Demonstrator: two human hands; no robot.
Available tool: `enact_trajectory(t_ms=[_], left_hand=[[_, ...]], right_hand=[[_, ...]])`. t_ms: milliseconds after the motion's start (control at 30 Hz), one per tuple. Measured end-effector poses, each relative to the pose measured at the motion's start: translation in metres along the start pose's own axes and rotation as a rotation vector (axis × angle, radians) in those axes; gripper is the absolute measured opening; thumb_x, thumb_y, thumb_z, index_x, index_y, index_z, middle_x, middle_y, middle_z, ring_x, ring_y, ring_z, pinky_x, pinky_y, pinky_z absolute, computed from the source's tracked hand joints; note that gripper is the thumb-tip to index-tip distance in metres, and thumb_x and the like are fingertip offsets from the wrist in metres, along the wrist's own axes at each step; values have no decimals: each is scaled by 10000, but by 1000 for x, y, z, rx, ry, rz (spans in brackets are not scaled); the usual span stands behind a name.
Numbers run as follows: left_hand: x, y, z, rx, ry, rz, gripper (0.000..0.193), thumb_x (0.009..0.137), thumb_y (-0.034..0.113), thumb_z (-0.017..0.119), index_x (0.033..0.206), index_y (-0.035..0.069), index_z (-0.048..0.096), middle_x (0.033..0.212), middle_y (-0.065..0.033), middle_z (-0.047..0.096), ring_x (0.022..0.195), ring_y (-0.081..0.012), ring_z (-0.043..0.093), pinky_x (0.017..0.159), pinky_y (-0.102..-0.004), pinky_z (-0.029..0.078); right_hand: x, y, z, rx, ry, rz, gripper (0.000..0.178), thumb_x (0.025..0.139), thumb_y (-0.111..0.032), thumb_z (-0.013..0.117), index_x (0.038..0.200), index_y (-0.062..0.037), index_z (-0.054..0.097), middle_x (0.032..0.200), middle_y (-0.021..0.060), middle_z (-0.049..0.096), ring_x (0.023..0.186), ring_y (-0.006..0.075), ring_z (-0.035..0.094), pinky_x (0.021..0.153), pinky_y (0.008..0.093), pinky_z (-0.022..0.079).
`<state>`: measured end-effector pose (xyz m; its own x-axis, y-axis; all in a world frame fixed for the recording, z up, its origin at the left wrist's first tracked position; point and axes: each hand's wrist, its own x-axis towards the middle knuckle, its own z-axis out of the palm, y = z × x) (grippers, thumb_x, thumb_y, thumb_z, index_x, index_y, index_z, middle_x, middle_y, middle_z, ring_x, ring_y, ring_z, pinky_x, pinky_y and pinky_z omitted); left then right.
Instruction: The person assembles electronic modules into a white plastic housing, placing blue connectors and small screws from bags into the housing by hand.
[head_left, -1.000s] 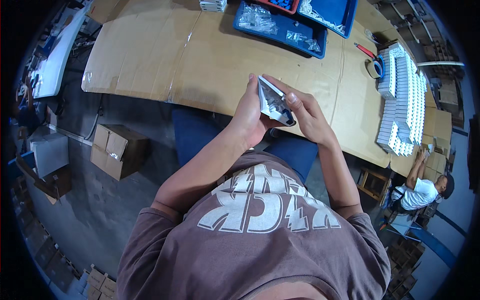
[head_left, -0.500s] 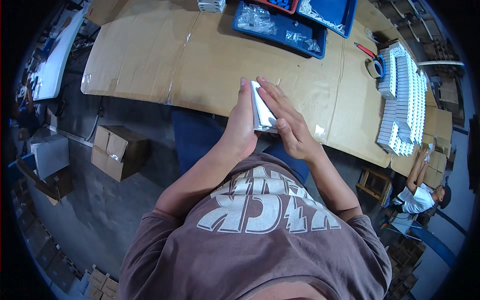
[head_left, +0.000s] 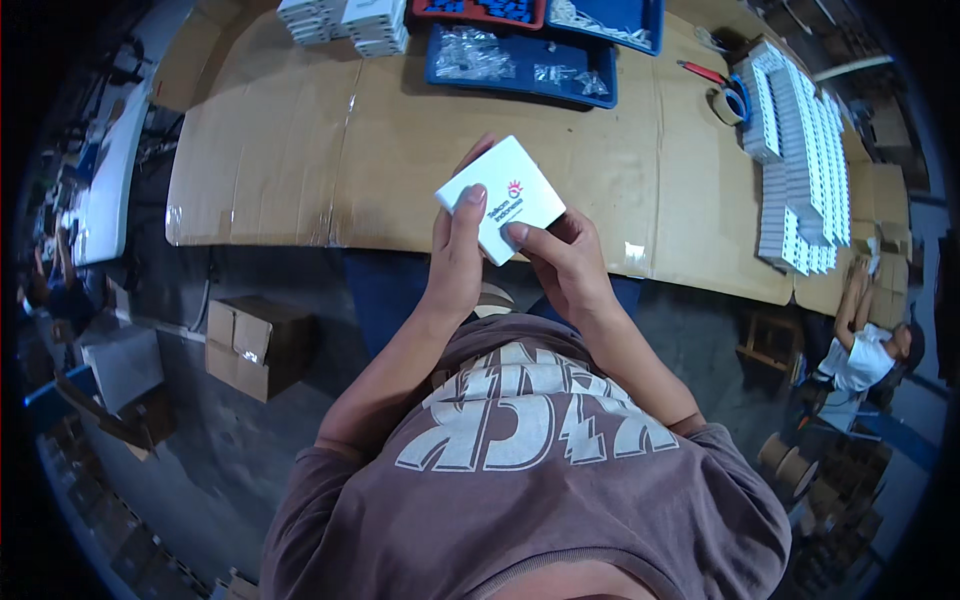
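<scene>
A flat, square white box (head_left: 530, 180) with small red and dark print faces up, tilted, over the near edge of the cardboard-covered table (head_left: 400, 180). My left hand (head_left: 458, 245) grips its left side, thumb on the upper face and fingers mostly hidden behind. At the lower right corner my right hand (head_left: 575, 262) holds it too, with the thumb pressed on the face and the other fingers curled under the edge. The underside of the box is hidden.
Blue trays (head_left: 520, 82) with clear plastic bags and white parts, and a red tray (head_left: 480, 10) with blue parts, stand at the back. White boxes (head_left: 370, 25) are stacked beside them; more stacks (head_left: 800, 160) line the right. Tape (head_left: 727, 105) lies nearby. A person (head_left: 865, 350) is at far right.
The white box, held edge-on between my flat palms before, now lies turned face up in my fingers. My thumbs have moved onto its upper face, and the view has shifted slightly.
</scene>
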<state>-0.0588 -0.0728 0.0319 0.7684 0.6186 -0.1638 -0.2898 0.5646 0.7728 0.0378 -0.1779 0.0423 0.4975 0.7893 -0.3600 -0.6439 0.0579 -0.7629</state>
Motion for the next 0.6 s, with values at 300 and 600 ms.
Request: enact_trajectory(t_ms=[300, 600], left_hand=[[2, 16, -20, 407, -32, 211, 626, 936, 88, 763, 1468, -18, 450, 1343, -110, 606, 1238, -181, 590, 1076, -336, 444], [-14, 29, -7, 216, -161, 205, 433, 887, 105, 819, 1253, -47, 645, 1139, -65, 674, 1073, -138, 642, 947, -276, 517]], right_hand=[[11, -26, -28, -357, -48, -397, 373, 839, -18, 829, 1170, 25, 663, 1108, 85, 704, 1059, 155, 650, 919, 311, 521], [-7, -42, -21, -356, -346, -496, 388, 837, -52, 834, 1175, 62, 680, 1147, 126, 663, 1076, 202, 628, 954, 345, 489]])
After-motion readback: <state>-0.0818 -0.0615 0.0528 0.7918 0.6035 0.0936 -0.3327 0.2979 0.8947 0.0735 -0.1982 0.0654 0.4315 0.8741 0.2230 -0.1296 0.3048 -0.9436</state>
